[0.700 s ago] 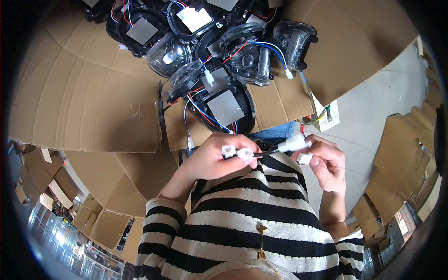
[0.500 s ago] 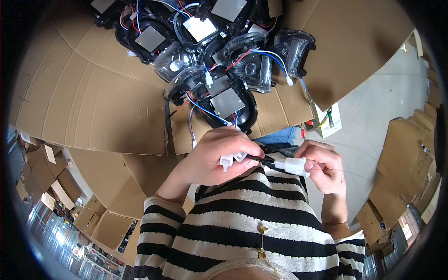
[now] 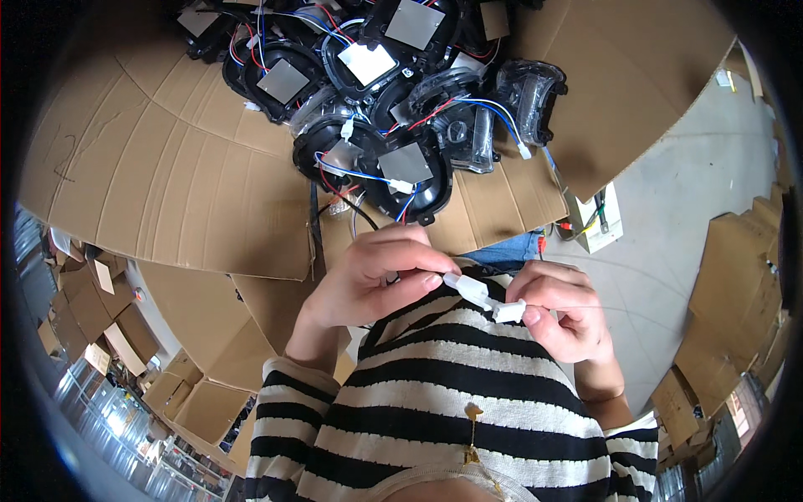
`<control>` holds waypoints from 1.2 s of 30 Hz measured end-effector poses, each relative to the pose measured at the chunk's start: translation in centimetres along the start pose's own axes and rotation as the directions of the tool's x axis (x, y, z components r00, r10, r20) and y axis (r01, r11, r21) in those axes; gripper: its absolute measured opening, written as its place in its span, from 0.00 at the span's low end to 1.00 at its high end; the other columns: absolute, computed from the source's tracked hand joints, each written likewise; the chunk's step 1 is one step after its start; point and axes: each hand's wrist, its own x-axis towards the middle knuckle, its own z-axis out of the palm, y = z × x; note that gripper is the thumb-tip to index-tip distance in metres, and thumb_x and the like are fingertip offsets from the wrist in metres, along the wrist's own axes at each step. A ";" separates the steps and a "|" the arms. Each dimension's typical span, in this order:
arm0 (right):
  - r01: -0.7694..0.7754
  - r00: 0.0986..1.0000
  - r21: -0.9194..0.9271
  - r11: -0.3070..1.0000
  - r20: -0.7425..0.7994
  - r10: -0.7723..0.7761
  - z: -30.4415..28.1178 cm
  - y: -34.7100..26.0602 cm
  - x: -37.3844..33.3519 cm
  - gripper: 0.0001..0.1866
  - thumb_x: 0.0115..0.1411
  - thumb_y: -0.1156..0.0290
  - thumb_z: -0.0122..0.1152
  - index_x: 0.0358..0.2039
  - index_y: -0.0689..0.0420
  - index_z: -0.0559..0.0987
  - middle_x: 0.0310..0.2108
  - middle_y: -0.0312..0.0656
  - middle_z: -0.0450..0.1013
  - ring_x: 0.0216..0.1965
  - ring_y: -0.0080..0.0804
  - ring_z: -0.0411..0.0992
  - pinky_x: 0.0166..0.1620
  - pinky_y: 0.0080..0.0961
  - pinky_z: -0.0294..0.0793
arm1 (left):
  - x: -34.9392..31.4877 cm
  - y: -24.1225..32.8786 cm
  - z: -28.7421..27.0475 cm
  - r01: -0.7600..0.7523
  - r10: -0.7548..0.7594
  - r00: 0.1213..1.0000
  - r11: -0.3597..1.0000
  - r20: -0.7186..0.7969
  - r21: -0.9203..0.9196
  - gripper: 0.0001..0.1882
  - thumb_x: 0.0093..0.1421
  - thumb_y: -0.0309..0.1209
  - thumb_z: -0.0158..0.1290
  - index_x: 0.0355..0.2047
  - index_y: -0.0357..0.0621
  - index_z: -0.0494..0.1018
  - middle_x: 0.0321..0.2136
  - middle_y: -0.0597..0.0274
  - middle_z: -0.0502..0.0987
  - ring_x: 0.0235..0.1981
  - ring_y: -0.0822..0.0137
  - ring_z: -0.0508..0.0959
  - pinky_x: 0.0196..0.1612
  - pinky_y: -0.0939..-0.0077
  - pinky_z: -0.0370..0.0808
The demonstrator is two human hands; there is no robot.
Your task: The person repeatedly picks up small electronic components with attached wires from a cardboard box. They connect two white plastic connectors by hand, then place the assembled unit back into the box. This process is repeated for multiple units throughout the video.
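Pinching one white plug (image 3: 468, 289) in my left hand (image 3: 372, 276) and its mate (image 3: 508, 312) in my right hand (image 3: 565, 314) at chest height, I fear skewed mating bending pins

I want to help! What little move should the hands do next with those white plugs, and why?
Probably push the two together. The left hand pinches one white plug and the right hand pinches the other plug; their ends seem to meet at an angle, so straighten them first.
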 end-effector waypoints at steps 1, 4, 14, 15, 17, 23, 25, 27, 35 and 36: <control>0.011 1.000 -0.020 1.000 -0.007 -0.011 0.1 -0.1 0.1 0.02 0.47 0.78 0.50 0.20 0.62 0.70 0.20 0.42 0.66 0.20 0.33 0.65 0.22 0.25 0.63 | -0.6 -0.5 0.3 0.053 -0.054 0.999 0.996 -0.010 -0.070 0.07 0.48 0.19 0.49 0.29 0.37 0.72 0.19 0.64 0.67 0.18 0.72 0.64 0.20 0.81 0.58; 0.034 0.999 -0.122 0.992 -0.035 -0.039 0.4 -0.1 0.4 0.02 0.45 0.77 0.51 0.20 0.61 0.70 0.19 0.40 0.64 0.18 0.34 0.63 0.21 0.25 0.62 | -0.9 -1.0 0.6 0.063 -0.061 0.998 0.994 0.020 -0.091 0.06 0.48 0.19 0.49 0.28 0.37 0.72 0.17 0.64 0.66 0.17 0.73 0.63 0.20 0.81 0.57; 0.085 0.996 -0.241 0.967 0.059 -0.073 0.0 0.0 0.5 0.03 0.44 0.76 0.53 0.21 0.59 0.69 0.17 0.39 0.61 0.18 0.35 0.61 0.21 0.27 0.60 | -1.7 -1.8 0.8 0.102 -0.096 0.994 0.980 0.044 -0.173 0.04 0.48 0.20 0.48 0.26 0.35 0.71 0.16 0.63 0.65 0.17 0.72 0.63 0.21 0.79 0.57; 0.082 0.996 -0.269 0.960 0.062 -0.068 0.1 -0.1 0.6 0.03 0.44 0.75 0.53 0.21 0.59 0.69 0.18 0.39 0.60 0.18 0.35 0.61 0.21 0.27 0.61 | -1.5 -1.6 1.0 0.103 -0.097 0.994 0.979 0.046 -0.176 0.04 0.48 0.20 0.48 0.26 0.35 0.71 0.16 0.63 0.65 0.17 0.72 0.63 0.21 0.79 0.57; 0.076 0.996 -0.326 0.942 0.067 -0.057 0.4 -0.3 0.6 0.04 0.44 0.75 0.54 0.20 0.59 0.69 0.18 0.39 0.60 0.19 0.34 0.62 0.21 0.27 0.61 | -1.5 -1.7 1.1 0.097 -0.091 0.995 0.979 0.043 -0.177 0.04 0.48 0.20 0.48 0.26 0.36 0.71 0.15 0.63 0.65 0.17 0.73 0.62 0.20 0.79 0.57; 0.044 0.999 -0.503 0.863 0.048 -0.023 0.6 -0.4 0.4 0.05 0.43 0.74 0.55 0.19 0.59 0.68 0.17 0.39 0.60 0.19 0.34 0.62 0.22 0.27 0.63 | -1.3 -1.4 1.3 0.181 -0.170 0.981 0.974 0.088 -0.136 0.04 0.49 0.21 0.48 0.27 0.36 0.71 0.16 0.63 0.65 0.16 0.73 0.63 0.20 0.80 0.57; 0.052 0.998 -0.512 0.857 0.047 -0.033 0.6 -0.3 0.4 0.05 0.42 0.74 0.55 0.19 0.59 0.68 0.17 0.39 0.60 0.19 0.34 0.61 0.22 0.27 0.63 | -1.3 -1.6 1.5 0.183 -0.173 0.982 0.973 0.077 -0.143 0.04 0.50 0.22 0.48 0.27 0.36 0.71 0.16 0.63 0.65 0.17 0.73 0.63 0.21 0.79 0.57; 0.052 0.998 -0.534 0.844 0.052 -0.029 0.6 0.0 0.1 0.06 0.42 0.73 0.55 0.19 0.59 0.68 0.18 0.39 0.60 0.19 0.34 0.61 0.22 0.27 0.63 | -1.1 -1.6 1.9 0.170 -0.160 0.983 0.979 0.089 -0.115 0.04 0.50 0.22 0.47 0.27 0.37 0.70 0.16 0.64 0.64 0.17 0.72 0.62 0.21 0.79 0.57; 0.011 0.999 -0.456 0.890 0.033 0.005 -0.3 1.4 -1.5 0.04 0.42 0.75 0.53 0.18 0.59 0.67 0.17 0.39 0.61 0.19 0.35 0.62 0.22 0.29 0.63 | -0.8 -1.9 3.4 0.107 -0.107 0.993 0.994 0.053 0.012 0.05 0.49 0.23 0.48 0.28 0.37 0.71 0.18 0.63 0.65 0.21 0.71 0.64 0.24 0.80 0.60; 0.024 1.000 -0.424 0.905 0.021 -0.017 -0.6 1.7 -1.7 0.04 0.42 0.76 0.52 0.17 0.59 0.67 0.17 0.39 0.62 0.19 0.35 0.62 0.22 0.29 0.63 | -0.4 -1.8 3.9 0.082 -0.081 0.996 0.996 0.032 -0.018 0.05 0.50 0.23 0.48 0.28 0.38 0.71 0.19 0.62 0.66 0.20 0.71 0.64 0.24 0.80 0.60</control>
